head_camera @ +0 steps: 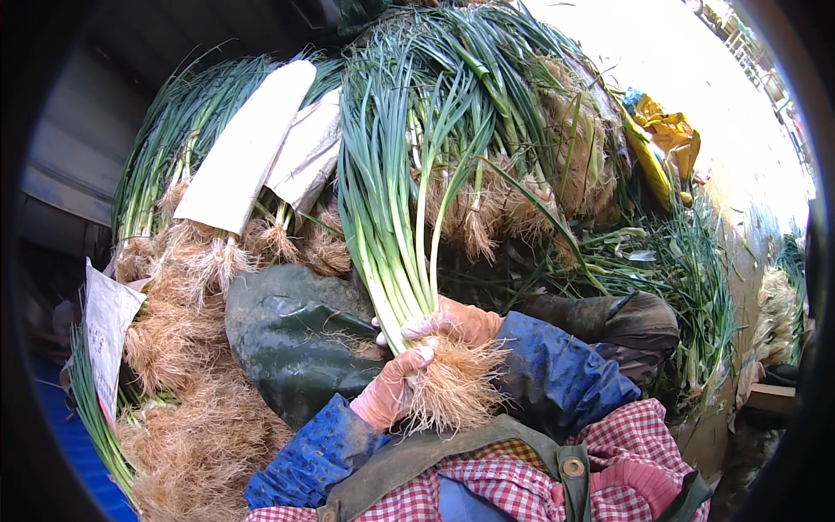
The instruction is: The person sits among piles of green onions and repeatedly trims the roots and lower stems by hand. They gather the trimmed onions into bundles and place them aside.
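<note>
A bunch of green onions point(398, 261) with long green leaves slants across the middle, its tan roots point(456, 385) toward my body. My left hand point(388, 391) grips it from the left at the white stem bases, just by the roots. From the right, my right hand point(463, 320) wraps round the stems a little higher, its fingers partly hidden behind them. Both hands look covered by thin, soiled gloves. Under the bunch, dark green waterproof fabric point(300, 339) covers my leg.
Rooted green onions lie heaped at the left point(189, 391) and beyond my hands point(522, 117). White sheets point(254, 143) cover some at upper left. Loose leaves point(678, 261) are piled at right, near a yellow plastic bag point(672, 143). A sheet bearing writing point(107, 333) stands far left.
</note>
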{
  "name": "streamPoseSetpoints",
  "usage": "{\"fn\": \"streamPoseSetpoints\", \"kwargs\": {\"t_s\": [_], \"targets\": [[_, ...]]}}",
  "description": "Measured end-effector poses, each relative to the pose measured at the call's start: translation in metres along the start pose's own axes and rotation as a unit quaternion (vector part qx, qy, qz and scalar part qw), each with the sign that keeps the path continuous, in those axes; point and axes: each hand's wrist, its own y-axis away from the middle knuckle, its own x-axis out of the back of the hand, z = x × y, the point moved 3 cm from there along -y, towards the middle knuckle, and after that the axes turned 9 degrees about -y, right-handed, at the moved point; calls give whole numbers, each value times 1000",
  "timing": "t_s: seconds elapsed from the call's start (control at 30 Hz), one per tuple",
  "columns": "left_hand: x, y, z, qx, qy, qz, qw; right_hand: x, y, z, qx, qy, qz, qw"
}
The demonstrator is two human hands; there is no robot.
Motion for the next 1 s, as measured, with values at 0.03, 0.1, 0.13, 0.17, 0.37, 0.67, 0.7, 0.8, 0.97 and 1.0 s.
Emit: {"fn": "streamPoseSetpoints", "kwargs": {"t_s": [0.03,0.1,0.13,0.17,0.37,0.67,0.7,0.8,0.97,1.0], "targets": [[1,8,-1,4,-16,8,1000,-6,4,-8,14,6,-13,1000],[-4,28,10,9,-49,-30,998,-20,16,-21,-24,-86,-35,995],[-8,40,23,12,-66,-76,995,-24,21,-29,-9,-81,-7,997],[-12,54,40,24,-86,-113,990,-29,27,-38,8,-87,-12,996],[-28,128,137,-476,-445,327,684,-39,56,-55,13,-132,11,991],[-92,-95,49,-100,-14,-171,980,-27,92,-36,127,-285,13,950],[-104,-101,46,-111,5,-158,981,-24,104,-37,178,-286,-13,941],[-139,-116,41,-126,-25,-153,980,-6,151,-21,281,-273,135,910],[-154,-143,68,-179,8,-115,977,-33,224,14,303,-397,1,866],[-154,-146,75,-186,12,-128,974,-40,247,14,364,-359,111,852]]}}
